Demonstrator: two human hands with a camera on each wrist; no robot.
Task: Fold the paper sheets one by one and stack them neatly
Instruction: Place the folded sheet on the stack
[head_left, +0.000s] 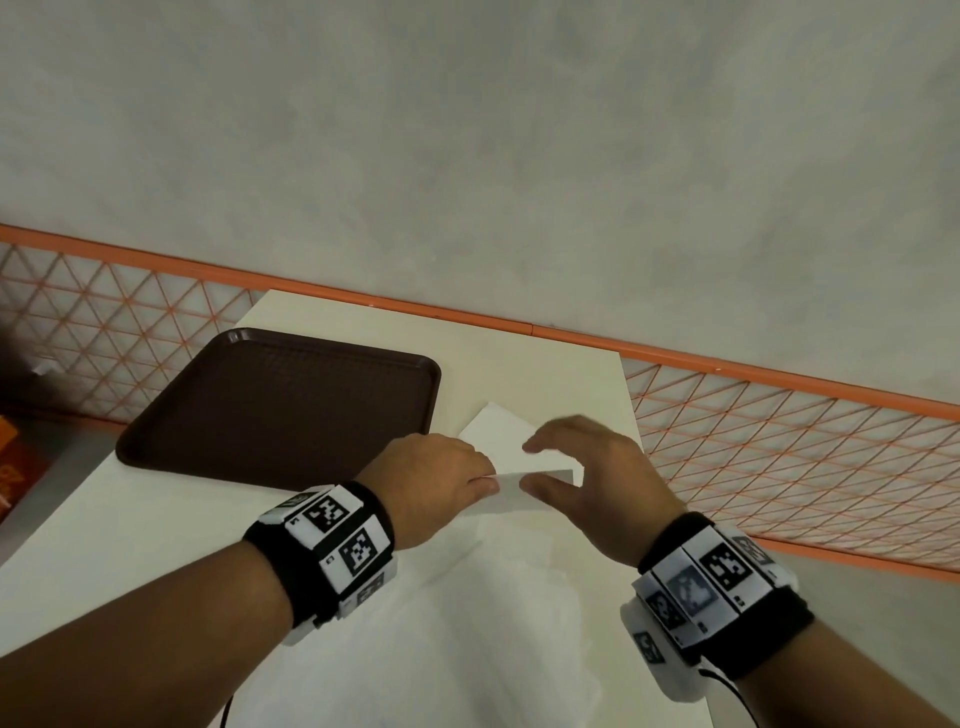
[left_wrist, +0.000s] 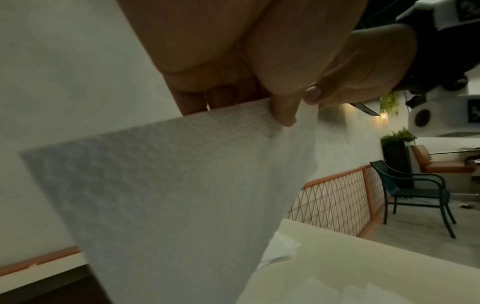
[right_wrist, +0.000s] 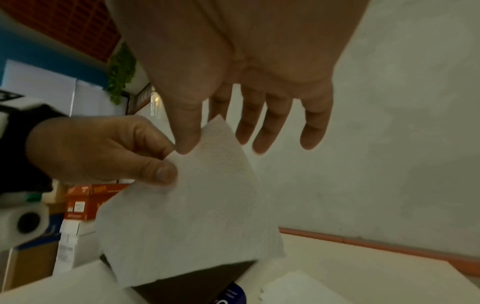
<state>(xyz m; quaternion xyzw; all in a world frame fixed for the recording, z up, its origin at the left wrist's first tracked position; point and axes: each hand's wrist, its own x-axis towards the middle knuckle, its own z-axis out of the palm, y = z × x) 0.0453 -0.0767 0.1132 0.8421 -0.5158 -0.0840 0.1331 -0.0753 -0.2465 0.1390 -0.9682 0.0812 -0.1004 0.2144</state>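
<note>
My left hand (head_left: 436, 475) pinches the top edge of a paper sheet (right_wrist: 187, 207) between thumb and fingers, lifted above the white table (head_left: 156, 530). My right hand (head_left: 587, 478) has its fingers spread, thumb touching the sheet's upper corner. More sheets (head_left: 493, 613) lie flat below at 6 o'clock. A brown tray (head_left: 280, 405) sits at 10 o'clock, near the sheet's lower edge. An orange lattice rail (head_left: 779, 452) borders the table's far side and the 3 o'clock side, just beside my right wrist.
</note>
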